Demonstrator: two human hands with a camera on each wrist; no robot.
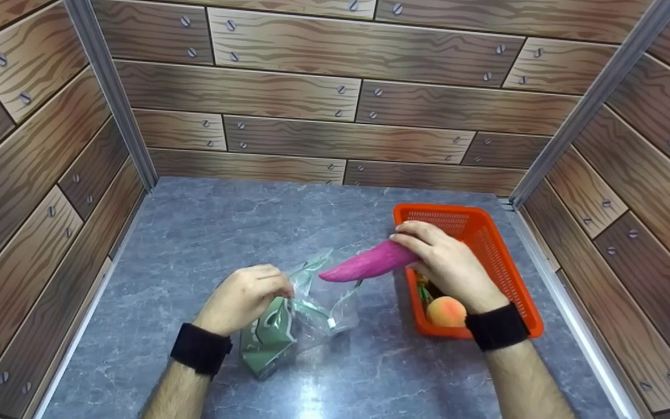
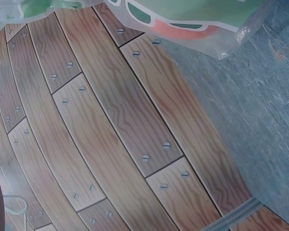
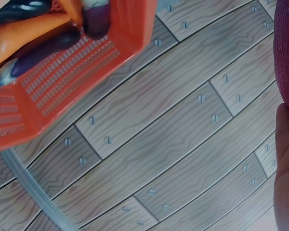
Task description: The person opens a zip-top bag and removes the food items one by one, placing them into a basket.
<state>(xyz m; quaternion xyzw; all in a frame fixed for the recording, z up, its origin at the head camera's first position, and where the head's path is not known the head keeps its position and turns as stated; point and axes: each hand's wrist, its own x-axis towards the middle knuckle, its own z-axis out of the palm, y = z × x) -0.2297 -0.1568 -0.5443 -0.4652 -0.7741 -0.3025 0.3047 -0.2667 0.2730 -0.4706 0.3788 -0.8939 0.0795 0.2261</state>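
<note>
My right hand point(image 1: 454, 265) grips a purple sweet potato point(image 1: 370, 262) by its thick end, over the left rim of the orange basket point(image 1: 503, 256). The tapered tip points left, above a clear and green plastic bag point(image 1: 271, 337). With bent fingers my left hand point(image 1: 248, 297) pinches the upper edge of that bag, which lies on the table. In the right wrist view, part of the sweet potato point(image 3: 286, 57) and of my right hand point(image 3: 286, 178) show at the right edge. A lower corner of the bag point(image 2: 221, 29) hangs across the top of the left wrist view.
In the basket lie a peach point(image 1: 446, 312), eggplants point(image 3: 48, 48) and carrots point(image 3: 29, 36), partly hidden by my right hand in the head view. Wood-patterned walls point(image 1: 288, 87) with metal corner posts surround the grey marbled table point(image 1: 207, 221) at the back and sides.
</note>
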